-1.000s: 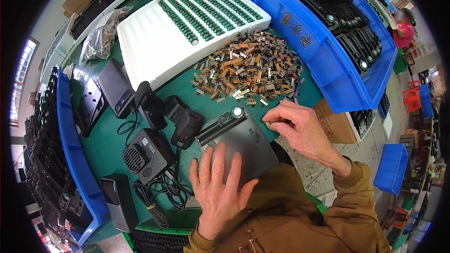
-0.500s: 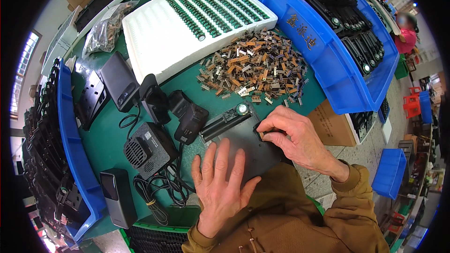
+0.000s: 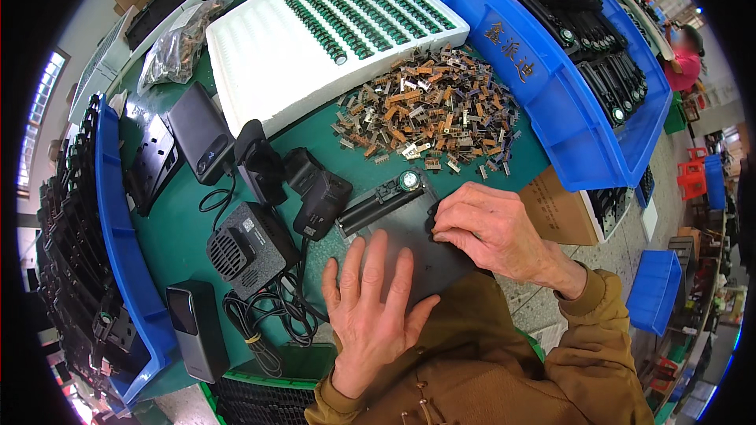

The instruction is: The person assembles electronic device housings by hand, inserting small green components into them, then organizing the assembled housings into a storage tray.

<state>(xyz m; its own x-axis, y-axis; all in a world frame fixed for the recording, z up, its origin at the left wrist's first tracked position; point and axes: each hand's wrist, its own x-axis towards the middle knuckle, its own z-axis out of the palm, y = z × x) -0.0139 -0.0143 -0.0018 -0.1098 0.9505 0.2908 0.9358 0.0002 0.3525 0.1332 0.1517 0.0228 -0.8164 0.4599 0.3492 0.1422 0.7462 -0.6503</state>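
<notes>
A flat black plastic panel [image 3: 429, 256] lies at the table's near edge. Along its far side runs a raised slot with a round green-and-silver piece [image 3: 409, 181] at one end. My left hand [image 3: 370, 303] rests on the panel's left part, fingers stretched and spread, holding nothing. At the right edge of the panel, my right hand [image 3: 500, 232] pinches with thumb and forefinger; whatever is between the fingertips is hidden. Beyond the panel spreads a pile of small metal-and-brown slide-switch-like parts [image 3: 429, 110].
A white foam tray [image 3: 260, 83] holds rows of green round pieces. Blue bins [image 3: 567, 138] of black panels stand right and left. Black cradles [image 3: 319, 201], a speckled box [image 3: 248, 252], coiled cables [image 3: 264, 338] and two grey power-bank-like blocks [image 3: 197, 330] lie at left.
The fingers of my right hand have curled in more at the panel's edge, hiding the small brownish part glimpsed there before. My left hand stays in place.
</notes>
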